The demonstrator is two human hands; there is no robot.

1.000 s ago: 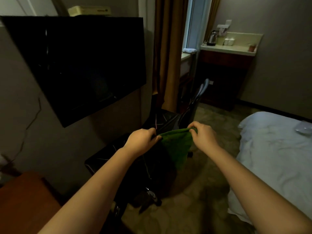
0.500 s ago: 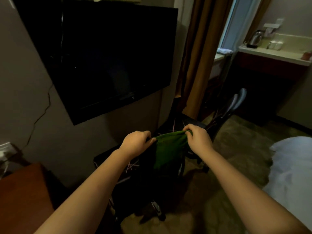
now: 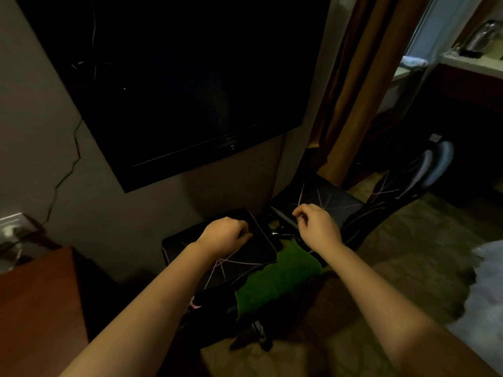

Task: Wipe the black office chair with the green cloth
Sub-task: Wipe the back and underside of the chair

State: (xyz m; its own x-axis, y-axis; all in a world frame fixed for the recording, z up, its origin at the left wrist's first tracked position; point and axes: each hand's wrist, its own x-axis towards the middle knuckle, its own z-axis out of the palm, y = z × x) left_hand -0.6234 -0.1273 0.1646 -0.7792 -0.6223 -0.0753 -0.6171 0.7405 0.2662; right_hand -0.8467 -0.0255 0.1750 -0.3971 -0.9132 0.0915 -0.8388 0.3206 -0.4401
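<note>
Dim bedroom, with a brown desk (image 3: 40,295) on the left and a big dark TV (image 3: 177,77) on the wall; its small mark is too tiny to read. The left hand (image 3: 226,235) makes a fist on the black office chair (image 3: 253,250); I cannot tell if it grips. The green cloth (image 3: 275,281) lies on the chair between both arms. The right hand (image 3: 317,227) hovers with curled fingers, holding nothing.

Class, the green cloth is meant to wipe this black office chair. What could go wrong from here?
The green cloth hangs off the edge of the black office chair below the right hand, which does not plainly grip it, so it may slip to the floor. A caster shows under the chair, so a hard wipe might roll it toward the wall.
</note>
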